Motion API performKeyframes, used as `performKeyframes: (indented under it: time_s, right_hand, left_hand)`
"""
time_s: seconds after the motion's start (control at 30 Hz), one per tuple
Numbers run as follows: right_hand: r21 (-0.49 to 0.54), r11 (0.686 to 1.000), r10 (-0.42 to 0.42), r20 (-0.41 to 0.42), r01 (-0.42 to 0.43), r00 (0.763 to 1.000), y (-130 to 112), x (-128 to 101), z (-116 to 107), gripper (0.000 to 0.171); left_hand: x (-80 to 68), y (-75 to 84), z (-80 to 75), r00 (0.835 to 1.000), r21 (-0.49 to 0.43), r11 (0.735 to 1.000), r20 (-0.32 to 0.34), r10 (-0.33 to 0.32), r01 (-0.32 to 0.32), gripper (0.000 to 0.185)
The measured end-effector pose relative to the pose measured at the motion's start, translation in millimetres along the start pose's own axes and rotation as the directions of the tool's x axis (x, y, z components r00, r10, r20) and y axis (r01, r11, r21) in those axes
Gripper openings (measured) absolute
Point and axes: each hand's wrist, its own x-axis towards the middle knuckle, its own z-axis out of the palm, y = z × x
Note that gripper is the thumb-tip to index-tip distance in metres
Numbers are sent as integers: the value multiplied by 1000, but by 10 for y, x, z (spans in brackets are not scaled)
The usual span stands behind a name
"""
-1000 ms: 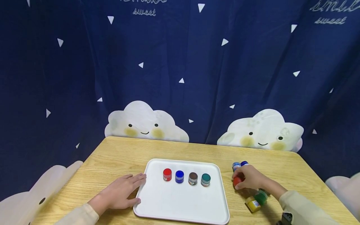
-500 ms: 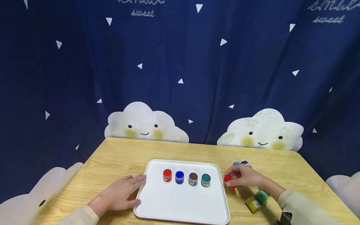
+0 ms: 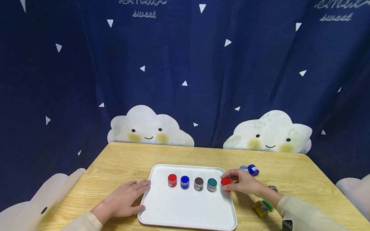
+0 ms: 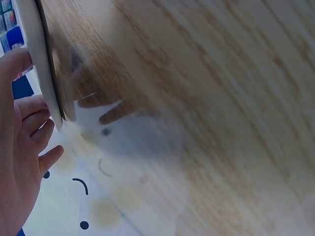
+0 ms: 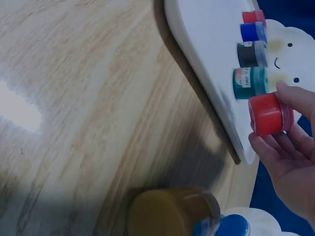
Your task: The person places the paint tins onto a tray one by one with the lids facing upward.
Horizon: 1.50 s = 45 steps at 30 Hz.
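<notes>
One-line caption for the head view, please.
Right hand holds a red paint jar over the white tray; left hand rests on its edge.

White script reading "sweet" stands twice on the blue curtain [image 3: 185, 64], high above the left hand [image 3: 124, 200] and above the right hand [image 3: 242, 182]; the larger word over each is cut off. The jar labels are too small to read.

Four jars [image 3: 191, 182] on tray [image 3: 185, 210]
</notes>
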Motion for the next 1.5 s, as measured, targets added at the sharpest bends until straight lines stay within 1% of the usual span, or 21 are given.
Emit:
performKeyframes:
  time_s: [0.2,0.3,0.5,0.6,0.7,0.87,1.0,1.17,1.27,1.33,1.5]
  right_hand:
    - [-34,999,19,-50,-21,999,54,41,86,37]
    - [-43,999,12,-65,-14,998,68,52,116,38]
    - [3,1000,7,-80,-6,997,50,68,155,39]
    - [26,1000,6,-83,-3,997,56,81,171,37]
    - [26,1000,-5,-85,7,996,75,96,186,36]
    - [-46,998,-39,-85,35,996,90,115,198,34]
    - [-120,991,-73,-76,64,994,60,124,193,32]
    - [-187,979,-98,-54,87,994,43,135,182,31]
    - [-210,973,-105,-42,94,994,32,140,167,32]
    - [-203,975,-95,-31,87,995,7,139,142,32]
    - [-193,979,-66,-5,64,998,-76,160,-19,34]
  left_hand:
    - [-3,1,7,1000,-2,1000,-4,-4,4,65]
    - [1,3,3,1000,-6,1000,8,-12,12,65]
    - [12,9,-7,997,-37,998,59,-55,58,67]
    - [12,17,-15,996,-42,997,70,-61,64,67]
    - [9,21,-18,995,-46,997,76,-60,63,67]
    - [-1,16,-19,996,-46,997,69,-52,55,68]
    - [0,2,-6,998,-30,999,46,-36,37,68]
    - [7,-2,-9,999,-21,1000,38,-22,22,68]
    - [6,-2,-17,999,-19,1000,38,-14,15,68]
    - [6,-3,-19,999,-23,1000,40,-12,13,69]
    - [2,-10,-10,999,-16,1000,30,-12,12,68]
